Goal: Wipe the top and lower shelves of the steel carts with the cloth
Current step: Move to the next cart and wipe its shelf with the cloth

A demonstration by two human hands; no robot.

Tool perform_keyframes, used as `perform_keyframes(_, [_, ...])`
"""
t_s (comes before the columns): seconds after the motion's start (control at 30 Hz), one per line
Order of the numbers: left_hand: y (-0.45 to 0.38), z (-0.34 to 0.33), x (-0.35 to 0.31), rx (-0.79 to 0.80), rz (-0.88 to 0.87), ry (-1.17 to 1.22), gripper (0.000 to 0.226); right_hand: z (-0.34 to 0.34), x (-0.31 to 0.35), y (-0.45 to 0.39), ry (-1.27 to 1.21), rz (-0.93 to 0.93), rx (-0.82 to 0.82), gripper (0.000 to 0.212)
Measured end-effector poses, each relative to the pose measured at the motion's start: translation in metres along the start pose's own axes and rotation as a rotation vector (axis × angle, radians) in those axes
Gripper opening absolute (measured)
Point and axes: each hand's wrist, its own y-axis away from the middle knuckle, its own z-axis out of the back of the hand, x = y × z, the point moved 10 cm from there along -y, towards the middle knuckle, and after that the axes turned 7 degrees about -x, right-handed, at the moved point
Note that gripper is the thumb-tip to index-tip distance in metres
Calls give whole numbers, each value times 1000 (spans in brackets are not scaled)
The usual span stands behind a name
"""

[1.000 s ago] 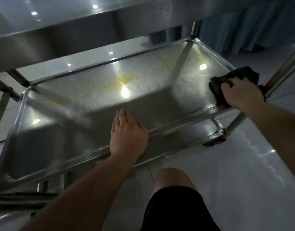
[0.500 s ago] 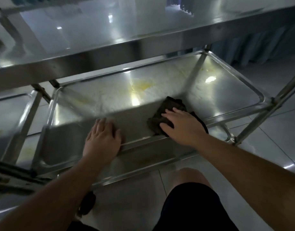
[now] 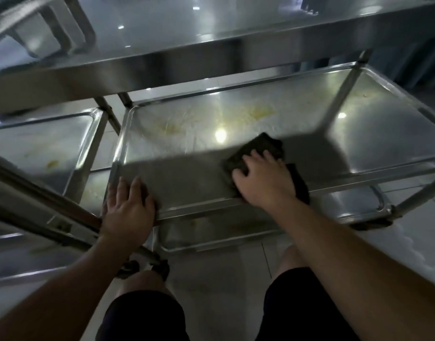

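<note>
At centre right of the frame, on the near half of the middle shelf (image 3: 236,124): one dark cloth (image 3: 257,150), bunched flat under the right hand (image 3: 263,179). The fingers are spread and lightly bent over the fabric, pressing it down rather than clutching it; a loose tail of cloth hangs past the wrist over the shelf's near rim.

At lower left of centre: the left hand (image 3: 128,205), fingers straight and together, laid flat over the near rim — holding nothing, apparently bracing the cart.

Handling, judged: the cloth is soft, light and limp — it will fold or roll under a push, so a broad flat palm serves better than a pinch at one corner. The steel looks slick and rigid; the cloth should glide easily.

Upper centre of the shelf: yellowish stains (image 3: 260,113), well beyond the cloth, not yet reached.

Top of frame: the top shelf (image 3: 211,33), overhanging. Left edge: a second cart's shelf (image 3: 39,141), also marked. Bottom: the lowest shelf (image 3: 211,237), partly hidden.
</note>
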Motion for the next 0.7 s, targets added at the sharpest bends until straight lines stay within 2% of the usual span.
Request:
perform_keyframes(0.07, [3,4,-5,-53,-50,3,53,-25,82,16,-41,215,67,72])
perform_keyframes(0.13, [1,-1,3,39,-1,-13,63,-42,135,33,-108,387,145,70])
perform_keyframes(0.2, [1,-6,8,100,26,-29,67,-45,144,34,-141,453,191,70])
perform_keyframes(0.27, [0,-4,6,86,25,12,66,-37,121,24,-120,453,189,73])
perform_keyframes(0.33, [1,-1,4,74,38,34,66,-18,67,-2,-100,321,113,74])
perform_keyframes(0.47, [1,-7,8,88,46,-10,66,42,-89,-48,-19,-186,-184,64])
perform_keyframes(0.53, [0,-10,8,88,33,-36,67,52,-131,-55,22,-407,-206,70])
perform_keyframes(0.6, [0,-13,9,89,28,-61,67,44,-123,-61,9,-482,-173,76])
perform_keyframes(0.7, [-1,-16,11,94,27,-93,68,20,-46,-68,-16,-276,-123,74])
